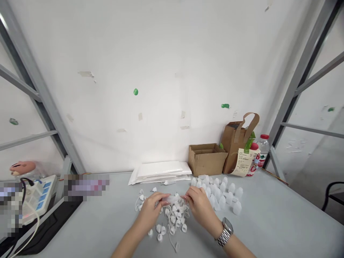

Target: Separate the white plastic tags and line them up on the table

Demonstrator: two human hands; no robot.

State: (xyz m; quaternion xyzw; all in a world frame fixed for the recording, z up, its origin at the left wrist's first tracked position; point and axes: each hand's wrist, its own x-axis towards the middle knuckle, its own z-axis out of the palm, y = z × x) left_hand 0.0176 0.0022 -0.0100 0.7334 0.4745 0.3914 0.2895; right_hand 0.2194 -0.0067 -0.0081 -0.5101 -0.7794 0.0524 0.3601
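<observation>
Bottle [170, 199] in left hand [152, 206], contents of right hand [200, 205] unclear, caps [177, 223] nearby, box [206, 162] beyond

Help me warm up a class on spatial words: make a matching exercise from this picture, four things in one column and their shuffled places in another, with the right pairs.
Things
1. Frosted plastic piece
2. White caps
3. Silver watch
4. Cardboard box

Places
A. On the wrist of the right hand
B. Between the white packets and the brown paper bag
C. In the fingers of the left hand
D. In a loose heap on the grey table

Right pairs: 1-C, 2-D, 3-A, 4-B
</observation>
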